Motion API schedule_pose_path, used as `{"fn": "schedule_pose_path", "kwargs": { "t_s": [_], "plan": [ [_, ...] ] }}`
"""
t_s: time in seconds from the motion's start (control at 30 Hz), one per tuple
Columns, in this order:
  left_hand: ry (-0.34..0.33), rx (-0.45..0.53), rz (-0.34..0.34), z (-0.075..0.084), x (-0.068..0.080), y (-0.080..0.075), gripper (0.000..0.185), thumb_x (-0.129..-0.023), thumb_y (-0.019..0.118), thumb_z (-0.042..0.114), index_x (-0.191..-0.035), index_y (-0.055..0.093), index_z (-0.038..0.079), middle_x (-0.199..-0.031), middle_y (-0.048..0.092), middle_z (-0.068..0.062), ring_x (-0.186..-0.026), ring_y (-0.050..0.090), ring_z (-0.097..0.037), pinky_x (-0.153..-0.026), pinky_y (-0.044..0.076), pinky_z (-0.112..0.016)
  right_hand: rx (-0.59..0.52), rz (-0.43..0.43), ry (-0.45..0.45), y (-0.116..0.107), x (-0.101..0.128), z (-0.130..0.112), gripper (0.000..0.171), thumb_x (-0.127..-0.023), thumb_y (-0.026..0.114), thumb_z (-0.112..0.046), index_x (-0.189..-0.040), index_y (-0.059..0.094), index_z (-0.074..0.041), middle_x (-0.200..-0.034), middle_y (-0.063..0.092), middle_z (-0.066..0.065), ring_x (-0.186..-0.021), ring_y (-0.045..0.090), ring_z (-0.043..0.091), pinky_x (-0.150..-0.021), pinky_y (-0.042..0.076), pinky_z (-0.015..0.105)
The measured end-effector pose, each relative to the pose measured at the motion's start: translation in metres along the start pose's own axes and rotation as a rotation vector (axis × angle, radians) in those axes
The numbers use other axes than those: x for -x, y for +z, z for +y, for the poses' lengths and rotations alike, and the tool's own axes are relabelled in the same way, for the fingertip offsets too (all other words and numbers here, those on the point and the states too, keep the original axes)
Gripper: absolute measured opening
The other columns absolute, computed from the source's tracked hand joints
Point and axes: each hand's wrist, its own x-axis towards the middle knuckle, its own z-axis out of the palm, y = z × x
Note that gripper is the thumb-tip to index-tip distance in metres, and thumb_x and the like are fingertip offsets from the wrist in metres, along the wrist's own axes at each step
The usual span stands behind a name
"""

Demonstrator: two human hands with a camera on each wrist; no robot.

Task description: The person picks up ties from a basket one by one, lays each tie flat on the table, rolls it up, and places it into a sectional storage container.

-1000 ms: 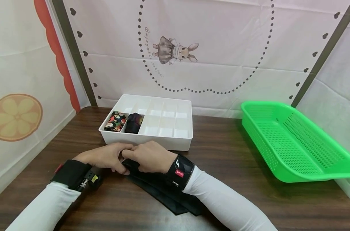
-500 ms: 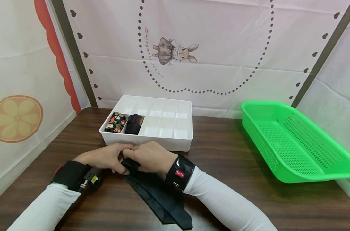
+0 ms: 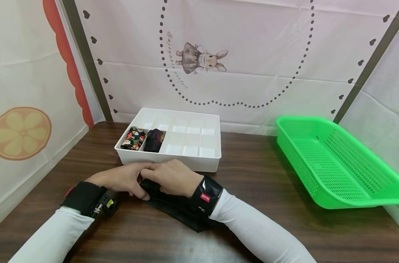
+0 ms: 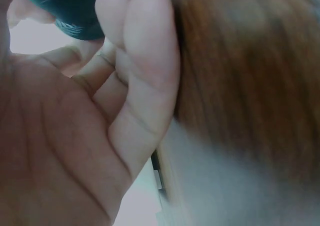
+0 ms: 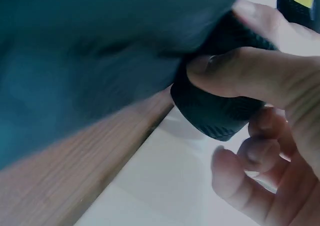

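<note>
Black tie (image 3: 183,210) lies on the surface (image 3: 252,175), near edge of the white divider tray (image 3: 173,160), part-rolled. Both hands pinch the roll: left hand (image 3: 120,179) and right hand (image 3: 173,178) meet fingertip to fingertip, probably to keep the coil tight. Right wrist view shows the thumb (image 5: 240,76) pressed on the coil. Loose tail trails under the right wrist. Wrist strap (image 3: 206,195) reads "BIFIL", I think. Two rolled ties (image 3: 143,139) fill the tray's near-left cells. Green basket (image 3: 334,160) at right.
</note>
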Motion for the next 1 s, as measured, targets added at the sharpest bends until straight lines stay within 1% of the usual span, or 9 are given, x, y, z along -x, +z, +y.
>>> {"fn": "schedule_pose_path", "kwargs": {
  "t_s": [0.1,0.27,0.37,0.47,0.53,0.6,0.8,0.9,1.0],
  "plan": [
    [0.016,0.0,-0.02,0.0,0.001,-0.001,0.066,-0.082,0.089,0.011,-0.138,0.056,0.003,-0.079,0.067,-0.004,-0.058,0.062,-0.017,-0.052,0.053,-0.029,-0.023,-0.014,-0.003,-0.002,-0.001,0.001,0.043,-0.089,0.084,-0.018,-0.127,0.063,-0.018,-0.119,0.07,-0.003,-0.085,0.064,0.01,-0.067,0.055,0.029],
    [0.061,0.017,-0.022,0.0,0.001,-0.004,0.071,-0.082,0.089,0.006,-0.144,0.054,0.004,-0.1,0.069,-0.009,-0.061,0.064,-0.018,-0.055,0.055,-0.03,-0.085,-0.049,0.001,-0.009,-0.001,0.001,0.057,-0.091,0.082,-0.02,-0.145,0.062,-0.018,-0.134,0.067,-0.003,-0.094,0.064,0.008,-0.078,0.056,0.028],
    [0.075,0.039,-0.032,-0.001,0.001,-0.005,0.071,-0.082,0.089,0.005,-0.144,0.055,0.005,-0.107,0.068,-0.011,-0.064,0.064,-0.018,-0.057,0.055,-0.03,-0.088,-0.055,0.007,-0.01,0.0,0.001,0.057,-0.092,0.082,-0.022,-0.145,0.063,-0.018,-0.135,0.066,-0.003,-0.097,0.065,0.008,-0.08,0.057,0.027],
    [0.088,0.027,-0.034,0.0,0.002,-0.006,0.074,-0.079,0.093,0.01,-0.144,0.056,0.008,-0.121,0.067,-0.009,-0.089,0.068,-0.019,-0.079,0.057,-0.028,-0.083,-0.052,0.01,-0.009,0.0,-0.001,0.055,-0.092,0.082,-0.023,-0.144,0.065,-0.019,-0.135,0.066,-0.003,-0.097,0.066,0.008,-0.08,0.057,0.027],
    [0.092,0.01,-0.031,0.001,0.003,-0.006,0.078,-0.077,0.096,0.013,-0.145,0.057,0.01,-0.128,0.065,-0.006,-0.106,0.064,-0.02,-0.095,0.05,-0.026,-0.085,-0.042,0.011,-0.009,0.0,-0.002,0.055,-0.091,0.083,-0.024,-0.143,0.066,-0.02,-0.135,0.066,-0.004,-0.095,0.066,0.008,-0.079,0.057,0.028],
    [0.092,-0.012,-0.026,0.002,0.004,-0.005,0.078,-0.075,0.098,0.015,-0.143,0.059,0.011,-0.132,0.065,-0.004,-0.118,0.059,-0.022,-0.105,0.043,-0.026,-0.085,-0.034,0.007,-0.009,0.0,-0.004,0.053,-0.089,0.083,-0.025,-0.14,0.067,-0.019,-0.129,0.068,-0.005,-0.09,0.065,0.009,-0.076,0.056,0.028],
    [0.082,-0.009,-0.049,0.006,0.004,-0.005,0.063,-0.076,0.095,0.008,-0.131,0.065,0.008,-0.118,0.068,-0.005,-0.103,0.064,-0.024,-0.092,0.054,-0.03,-0.047,-0.006,-0.011,-0.008,-0.001,-0.01,0.049,-0.085,0.087,-0.03,-0.127,0.066,-0.017,-0.097,0.068,-0.006,-0.077,0.064,0.01,-0.065,0.055,0.03],
    [0.056,0.01,-0.052,0.007,0.004,-0.005,0.062,-0.077,0.094,0.005,-0.131,0.064,0.009,-0.115,0.067,-0.007,-0.091,0.065,-0.023,-0.079,0.057,-0.03,-0.017,-0.008,0.0,-0.007,-0.002,-0.013,0.051,-0.084,0.09,-0.033,-0.123,0.062,-0.017,-0.091,0.067,-0.006,-0.075,0.064,0.009,-0.061,0.054,0.03],
    [0.045,0.025,-0.063,0.005,0.004,-0.005,0.06,-0.078,0.092,0.004,-0.131,0.064,0.01,-0.111,0.066,-0.009,-0.079,0.063,-0.02,-0.066,0.054,-0.029,-0.013,-0.026,-0.001,-0.007,-0.003,-0.014,0.052,-0.084,0.091,-0.035,-0.121,0.061,-0.016,-0.091,0.066,-0.006,-0.074,0.065,0.009,-0.06,0.054,0.029]
  ]
}}
